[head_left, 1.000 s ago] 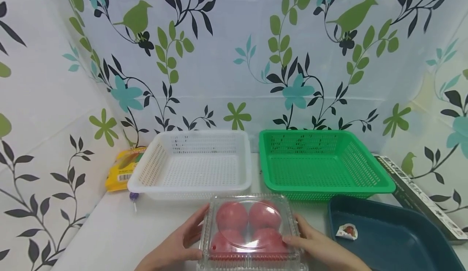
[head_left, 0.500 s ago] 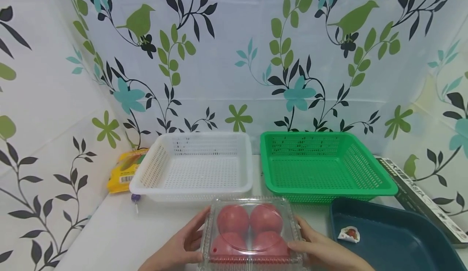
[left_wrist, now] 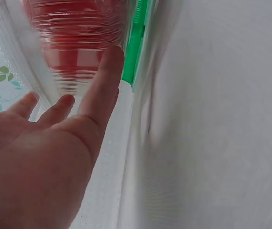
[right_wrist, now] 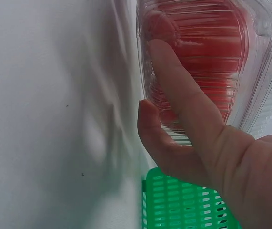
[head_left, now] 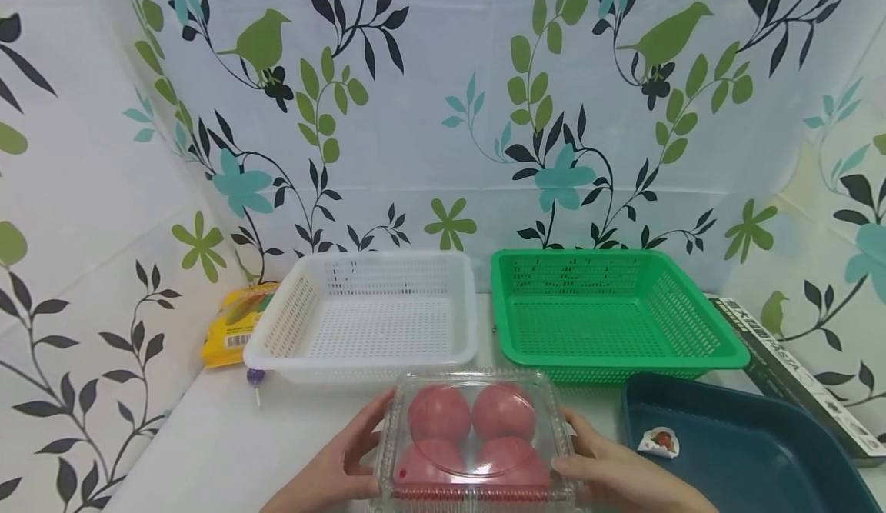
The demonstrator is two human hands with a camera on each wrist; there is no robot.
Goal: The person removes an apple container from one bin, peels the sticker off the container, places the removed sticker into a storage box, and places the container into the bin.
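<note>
While the left hand (head_left: 328,467) and the right hand (head_left: 619,471) are both spread wide, thumbs parted from fingers, they hold between them a clear, ribbed plastic clamshell box (head_left: 472,451), palms facing its opposite side walls. It is glossy, with an oval ring moulded in the lid and four round red fruits (head_left: 439,414) showing through, two by two; the near left one bears a small dark spot. The lid faces up and the sides run roughly away from the person; nearly square from above, the box shows no clear long axis. It is at the near middle of the white tabletop (head_left: 228,428), whether resting or lifted I cannot tell.

Just beyond stand a white plastic mesh basket (head_left: 360,361) and a green plastic mesh basket (head_left: 623,361). Toward the right edge are a dark blue tray (head_left: 747,451) holding a small white-and-red scrap (head_left: 659,442), and a long dark carton (head_left: 796,378). Toward the far left corner are a yellow printed packet (head_left: 231,332) and a purple ball on a white stick (head_left: 255,376).
</note>
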